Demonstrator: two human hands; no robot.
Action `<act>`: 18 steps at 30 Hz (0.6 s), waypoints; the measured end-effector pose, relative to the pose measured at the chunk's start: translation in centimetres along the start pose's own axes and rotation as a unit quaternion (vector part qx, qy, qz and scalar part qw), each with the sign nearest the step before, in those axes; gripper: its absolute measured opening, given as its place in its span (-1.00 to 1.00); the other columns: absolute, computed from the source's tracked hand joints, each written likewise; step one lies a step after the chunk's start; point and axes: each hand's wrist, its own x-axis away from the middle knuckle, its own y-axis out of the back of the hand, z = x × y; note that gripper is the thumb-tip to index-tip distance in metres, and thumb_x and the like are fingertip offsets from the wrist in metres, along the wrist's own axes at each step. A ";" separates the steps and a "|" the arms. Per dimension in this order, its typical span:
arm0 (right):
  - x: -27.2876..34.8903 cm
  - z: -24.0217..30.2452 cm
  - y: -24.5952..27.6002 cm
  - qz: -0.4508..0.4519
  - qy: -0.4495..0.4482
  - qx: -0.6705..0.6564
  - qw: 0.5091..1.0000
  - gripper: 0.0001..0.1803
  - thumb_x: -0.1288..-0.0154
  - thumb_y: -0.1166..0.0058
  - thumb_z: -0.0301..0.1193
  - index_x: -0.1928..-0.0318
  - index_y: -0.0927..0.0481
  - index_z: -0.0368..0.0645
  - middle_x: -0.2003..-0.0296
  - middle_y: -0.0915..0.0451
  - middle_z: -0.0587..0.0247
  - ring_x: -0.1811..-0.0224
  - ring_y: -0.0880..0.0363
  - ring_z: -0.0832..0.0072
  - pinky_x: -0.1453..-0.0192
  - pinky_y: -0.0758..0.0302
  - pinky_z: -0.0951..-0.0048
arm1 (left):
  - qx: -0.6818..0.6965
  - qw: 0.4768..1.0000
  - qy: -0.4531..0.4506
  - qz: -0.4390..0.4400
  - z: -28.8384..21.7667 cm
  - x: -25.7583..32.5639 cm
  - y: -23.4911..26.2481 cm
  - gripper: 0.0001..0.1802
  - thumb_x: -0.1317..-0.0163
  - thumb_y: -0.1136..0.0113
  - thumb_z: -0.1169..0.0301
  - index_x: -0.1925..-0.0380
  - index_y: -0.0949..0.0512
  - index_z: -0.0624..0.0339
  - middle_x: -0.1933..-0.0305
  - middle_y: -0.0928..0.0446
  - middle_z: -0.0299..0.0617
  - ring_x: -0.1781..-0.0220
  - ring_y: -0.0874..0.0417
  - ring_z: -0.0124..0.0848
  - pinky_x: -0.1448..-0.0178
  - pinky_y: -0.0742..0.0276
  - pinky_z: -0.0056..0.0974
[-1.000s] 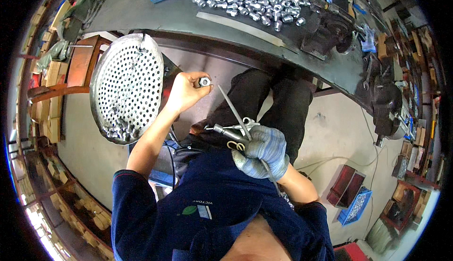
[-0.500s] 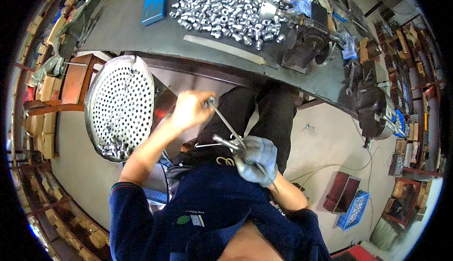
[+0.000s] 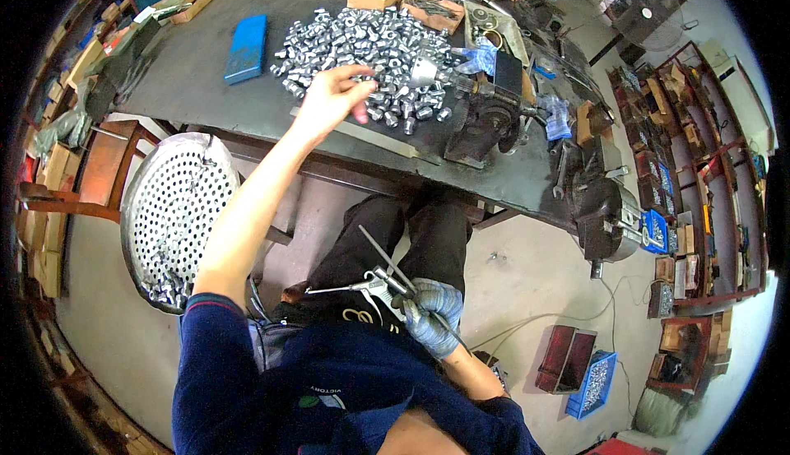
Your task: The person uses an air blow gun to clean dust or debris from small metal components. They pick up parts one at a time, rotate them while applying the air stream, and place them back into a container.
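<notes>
My bare left hand reaches over the near edge of a heap of shiny metal fittings on the bench. Its fingers are apart, with no fitting visible in them. Low over my lap, my gloved right hand is closed around a thin grey metal rod and an air blow gun. The rod's bare upper end points up and left, away from me. The gun's slim nozzle points left; the glove hides most of its grip.
Left of my lap stands a round perforated metal pan with some fittings at its near rim. On the dark bench lie a blue box and a flat metal bar; a vise stands right. A blue crate sits on the floor.
My left hand has moved from the rod's upper end up to the heap of fittings. The fitting at that end is gone from it. The view has shifted, showing more of the bench.
</notes>
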 end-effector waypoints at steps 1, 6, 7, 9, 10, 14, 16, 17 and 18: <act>0.0 -0.2 0.0 0.002 0.005 -0.006 1.000 -0.75 -0.14 -0.10 -0.46 0.66 -0.53 -0.21 0.64 -0.54 0.11 0.66 -0.48 0.41 0.57 -0.37 0.47 | 0.021 0.999 -0.005 -0.033 -0.6 0.9 0.4 -0.70 -0.22 -0.12 0.45 0.06 -0.49 0.37 0.63 -0.50 -0.26 0.60 -0.53 -0.52 0.34 -0.51 -0.40; -0.6 0.1 -1.0 0.002 -0.018 -0.010 1.000 -0.79 0.08 -0.19 -0.47 0.72 -0.44 -0.09 0.68 -0.43 0.17 0.66 -0.45 0.26 0.58 -0.37 0.39 | 0.062 0.997 -0.035 -0.010 -6.3 6.0 0.9 -0.69 -0.20 -0.09 0.54 0.04 -0.47 0.36 0.56 -0.52 -0.26 0.51 -0.57 -0.49 0.27 -0.51 -0.39; -0.8 0.4 -1.1 0.004 -0.013 -0.010 1.000 -0.79 0.08 -0.19 -0.47 0.72 -0.44 -0.09 0.68 -0.44 0.17 0.65 -0.45 0.26 0.58 -0.38 0.39 | 0.067 0.996 -0.052 -0.005 -7.9 7.1 0.4 -0.68 -0.19 -0.08 0.55 0.03 -0.46 0.37 0.55 -0.53 -0.26 0.48 -0.57 -0.48 0.26 -0.51 -0.39; -0.8 0.2 -1.0 0.014 0.001 -0.018 1.000 -0.79 0.06 -0.19 -0.47 0.71 -0.44 -0.08 0.67 -0.46 0.19 0.63 -0.47 0.28 0.56 -0.39 0.39 | 0.064 0.994 -0.071 0.061 -11.4 9.2 -1.6 -0.65 -0.17 -0.11 0.57 0.01 -0.44 0.38 0.45 -0.56 -0.19 0.38 -0.60 -0.45 0.19 -0.53 -0.36; -0.7 0.3 -1.0 0.007 0.001 0.012 1.000 -0.78 0.06 -0.21 -0.46 0.71 -0.43 -0.07 0.68 -0.44 0.19 0.64 -0.46 0.26 0.54 -0.41 0.37 | 0.072 0.988 -0.087 0.105 -13.0 10.2 -3.2 -0.63 -0.14 -0.10 0.60 0.00 -0.43 0.39 0.36 -0.58 -0.13 0.34 -0.62 -0.42 0.14 -0.55 -0.35; -1.2 2.6 0.2 0.026 -0.006 0.106 0.994 -0.82 0.04 -0.21 -0.42 0.64 -0.46 -0.09 0.64 -0.46 0.22 0.59 -0.48 0.28 0.47 -0.43 0.39 | -0.011 0.909 -0.333 0.251 -19.3 12.5 -7.5 -0.76 -0.06 -0.15 0.60 0.21 -0.56 0.33 0.25 -0.58 -0.05 0.33 -0.65 -0.31 0.25 -0.58 -0.31; -1.0 2.1 -0.2 0.015 -0.009 0.097 0.995 -0.81 0.03 -0.20 -0.41 0.65 -0.46 -0.10 0.65 -0.46 0.23 0.59 -0.47 0.30 0.48 -0.42 0.39 | -0.046 0.868 -0.390 0.304 -20.3 13.2 -8.8 -0.76 -0.07 -0.15 0.59 0.21 -0.56 0.33 0.27 -0.57 -0.04 0.33 -0.65 -0.30 0.26 -0.58 -0.30; -0.9 1.8 -0.4 0.010 -0.011 0.089 0.996 -0.80 0.02 -0.20 -0.40 0.65 -0.46 -0.10 0.65 -0.46 0.23 0.60 -0.47 0.31 0.48 -0.42 0.39 | -0.057 0.854 -0.403 0.325 -20.4 13.5 -9.3 -0.77 -0.07 -0.14 0.58 0.21 -0.56 0.33 0.27 -0.57 -0.04 0.34 -0.65 -0.30 0.26 -0.57 -0.30; -0.7 1.6 -0.4 0.005 -0.015 0.088 0.996 -0.79 0.01 -0.19 -0.39 0.65 -0.46 -0.11 0.65 -0.46 0.23 0.60 -0.47 0.32 0.48 -0.41 0.40 | -0.063 0.842 -0.412 0.342 -20.3 13.8 -9.7 -0.77 -0.08 -0.14 0.57 0.21 -0.56 0.33 0.28 -0.57 -0.04 0.34 -0.65 -0.30 0.26 -0.57 -0.30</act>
